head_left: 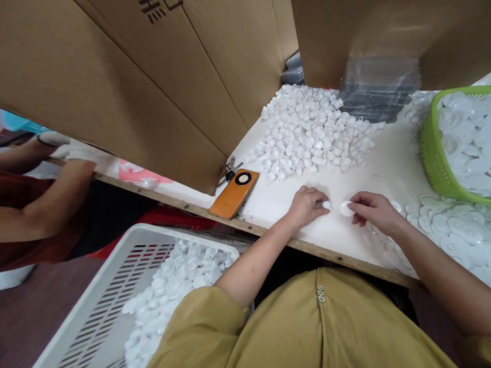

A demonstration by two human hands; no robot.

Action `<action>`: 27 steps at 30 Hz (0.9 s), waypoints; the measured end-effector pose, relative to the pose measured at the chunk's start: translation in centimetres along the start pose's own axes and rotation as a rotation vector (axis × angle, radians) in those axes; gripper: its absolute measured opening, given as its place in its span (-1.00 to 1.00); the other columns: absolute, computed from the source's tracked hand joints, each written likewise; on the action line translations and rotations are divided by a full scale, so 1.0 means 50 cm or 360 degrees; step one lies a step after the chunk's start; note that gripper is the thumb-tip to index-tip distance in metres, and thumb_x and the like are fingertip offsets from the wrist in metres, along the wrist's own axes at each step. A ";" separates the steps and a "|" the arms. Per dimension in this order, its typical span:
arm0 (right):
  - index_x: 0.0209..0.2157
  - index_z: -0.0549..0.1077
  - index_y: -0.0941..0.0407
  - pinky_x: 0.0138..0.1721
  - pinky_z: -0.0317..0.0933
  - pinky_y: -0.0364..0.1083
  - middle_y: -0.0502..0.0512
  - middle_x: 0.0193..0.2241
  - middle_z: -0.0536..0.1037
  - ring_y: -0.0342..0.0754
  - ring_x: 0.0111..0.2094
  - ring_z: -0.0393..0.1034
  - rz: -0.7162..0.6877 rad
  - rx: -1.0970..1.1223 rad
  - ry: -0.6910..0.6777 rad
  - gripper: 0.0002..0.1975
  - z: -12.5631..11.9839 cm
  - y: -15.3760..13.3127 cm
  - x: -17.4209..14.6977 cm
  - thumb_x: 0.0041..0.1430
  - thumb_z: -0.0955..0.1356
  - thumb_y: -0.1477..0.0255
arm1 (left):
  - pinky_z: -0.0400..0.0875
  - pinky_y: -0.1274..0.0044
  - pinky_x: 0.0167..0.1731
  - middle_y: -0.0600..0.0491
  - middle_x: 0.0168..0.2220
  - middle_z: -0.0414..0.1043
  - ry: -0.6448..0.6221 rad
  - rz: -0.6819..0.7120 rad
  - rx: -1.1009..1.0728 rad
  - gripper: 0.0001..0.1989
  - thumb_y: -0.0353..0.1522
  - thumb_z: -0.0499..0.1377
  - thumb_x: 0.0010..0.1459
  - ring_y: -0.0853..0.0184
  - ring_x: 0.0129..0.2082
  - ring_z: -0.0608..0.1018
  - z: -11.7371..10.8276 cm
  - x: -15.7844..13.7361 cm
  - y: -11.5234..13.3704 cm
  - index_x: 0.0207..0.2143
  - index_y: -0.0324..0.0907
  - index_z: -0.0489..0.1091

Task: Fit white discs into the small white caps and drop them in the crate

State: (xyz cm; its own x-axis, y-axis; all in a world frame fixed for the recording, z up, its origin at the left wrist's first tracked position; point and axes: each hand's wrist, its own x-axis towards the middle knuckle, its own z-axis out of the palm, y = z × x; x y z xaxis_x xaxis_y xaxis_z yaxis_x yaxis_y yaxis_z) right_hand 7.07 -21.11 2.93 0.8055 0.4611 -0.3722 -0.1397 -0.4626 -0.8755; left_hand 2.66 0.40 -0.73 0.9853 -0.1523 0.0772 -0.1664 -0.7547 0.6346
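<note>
My left hand (308,206) is closed in a pinch on a small white plastic cup (326,205), just above the white tabletop. To its right, my right hand (371,208) grips a flat white plastic disc (346,208) between thumb and fingers. The cup and the disc are a short gap apart. Beyond my hands spreads a heap of small white toy cups (307,133), some with visible handles. Beside my right forearm lies a pile of white discs (452,225) that look like little saucers.
A green basket (431,148) of discs stands at the right. Cardboard panels (153,92) wall the left and back. Wrapped grey packs (379,92) lie behind the heap. An orange phone (232,197) and keys (230,171) rest leftward. Below is a white crate (103,301); another person's arm (57,199) shows left.
</note>
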 end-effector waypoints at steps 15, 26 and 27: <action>-0.47 0.31 0.17 -0.76 0.14 -0.25 0.04 -0.64 0.48 -0.15 -0.69 0.37 0.0396 0.0061 -0.0177 -0.82 0.068 -0.029 0.077 0.18 0.37 0.51 | 0.26 0.46 -0.19 0.09 -0.39 0.48 -0.0081 0.0004 0.0009 -0.70 -0.21 0.38 -0.15 0.31 -0.34 0.44 -0.008 0.004 -0.009 -0.38 -0.18 0.47; -0.49 0.27 0.15 -0.78 0.06 -0.26 -0.02 -0.70 0.46 -0.16 -0.74 0.34 0.0449 -0.0054 -0.0310 -0.80 0.061 -0.048 0.097 0.19 0.34 0.57 | 0.27 0.53 -0.36 0.09 -0.36 0.48 -0.0560 -0.0201 0.0174 -0.71 -0.13 0.23 0.04 0.28 -0.31 0.47 -0.052 0.052 0.008 -0.28 -0.14 0.43; -0.49 0.27 0.14 -0.78 0.05 -0.26 -0.02 -0.70 0.45 -0.16 -0.74 0.33 0.0448 -0.0053 -0.0311 -0.79 0.061 -0.047 0.098 0.19 0.34 0.57 | 0.27 0.52 -0.35 0.09 -0.36 0.48 -0.0568 -0.0194 0.0203 -0.72 -0.14 0.22 0.05 0.27 -0.31 0.46 -0.052 0.053 0.009 -0.29 -0.14 0.42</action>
State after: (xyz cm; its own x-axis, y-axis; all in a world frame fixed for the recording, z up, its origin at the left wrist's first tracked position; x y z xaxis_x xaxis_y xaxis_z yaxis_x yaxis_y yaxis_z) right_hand 9.61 -15.47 2.22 0.6123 0.4465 -0.6525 -0.3193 -0.6154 -0.7207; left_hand 5.28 1.33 1.76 0.9266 -0.2518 -0.2791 -0.0746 -0.8508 0.5201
